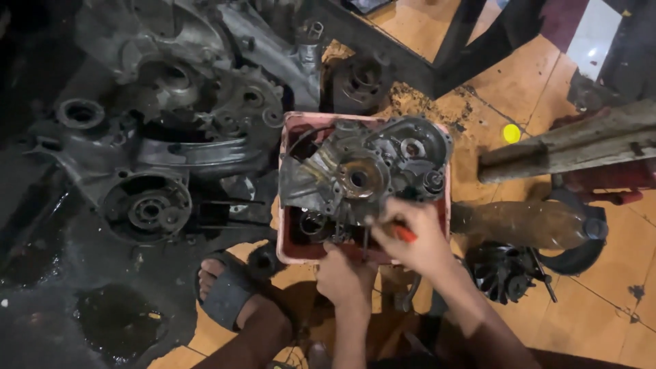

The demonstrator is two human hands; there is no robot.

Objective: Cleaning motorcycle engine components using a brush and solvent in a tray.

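Both hands work at the near edge of a red plastic tray (290,254) set on the tiled floor (601,301). The right hand (415,240) is closed around a red-handled tool (404,234), its tip hidden against the grey engine casing (362,174) resting in the tray. The left hand (344,275) sits at the tray's near rim, fingers curled; whether it grips anything cannot be told. A larger crankcase (147,157) lies to the left. A sandalled foot (225,287) rests just beside the tray.
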